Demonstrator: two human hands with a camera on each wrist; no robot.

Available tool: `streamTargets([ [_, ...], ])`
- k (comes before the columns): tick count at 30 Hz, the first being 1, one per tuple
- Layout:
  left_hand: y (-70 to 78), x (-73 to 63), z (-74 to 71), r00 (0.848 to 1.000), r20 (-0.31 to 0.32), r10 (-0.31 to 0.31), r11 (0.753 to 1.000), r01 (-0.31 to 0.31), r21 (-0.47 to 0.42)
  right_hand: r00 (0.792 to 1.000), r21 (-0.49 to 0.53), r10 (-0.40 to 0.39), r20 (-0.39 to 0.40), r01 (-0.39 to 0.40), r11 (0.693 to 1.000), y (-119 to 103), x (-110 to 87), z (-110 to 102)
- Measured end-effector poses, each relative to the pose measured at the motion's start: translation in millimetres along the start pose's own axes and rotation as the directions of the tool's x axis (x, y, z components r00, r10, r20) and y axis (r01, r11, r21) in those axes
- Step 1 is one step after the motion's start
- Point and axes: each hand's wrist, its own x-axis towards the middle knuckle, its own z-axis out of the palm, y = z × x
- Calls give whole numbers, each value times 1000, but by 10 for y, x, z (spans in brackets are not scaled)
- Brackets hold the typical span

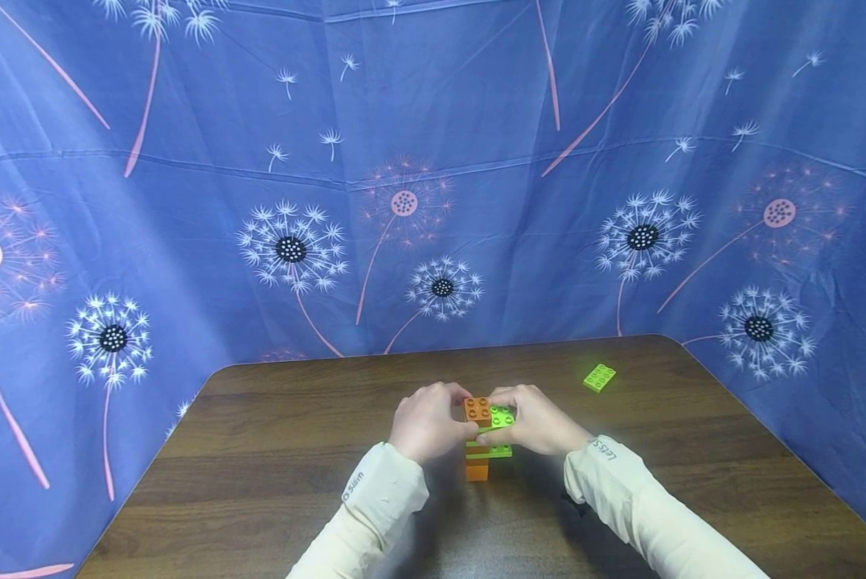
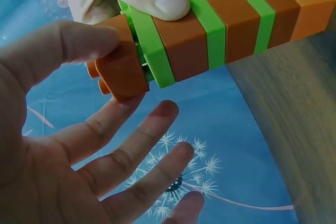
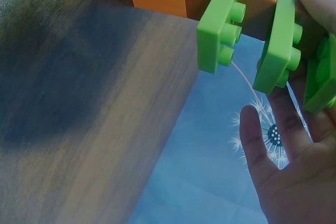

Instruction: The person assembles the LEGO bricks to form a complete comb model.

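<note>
A tower of orange bricks and green bricks stands on the table, its lowest orange brick on the wood. Flat green bricks with bare studs jut out to one side between the orange ones. At the top, my left hand pinches an orange brick between thumb and index finger, the other fingers spread. That brick sits slightly tilted, a narrow gap showing above the uppermost green brick. My right hand grips the upper tower from the right, its thumb across an orange brick.
A loose green brick lies studs up at the back right of the brown wooden table. Behind the table hangs a blue cloth with a dandelion print.
</note>
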Motion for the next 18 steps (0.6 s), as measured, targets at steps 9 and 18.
streamTargets([
  [9,6,-14,33,999,-20,41,999,-41,17,1000,19,2,13,-3,1000,-4,6,6],
  [18,-13,8,59,993,-89,78,997,-77,5,999,-4,27,18,-27,1000,8,14,15],
])
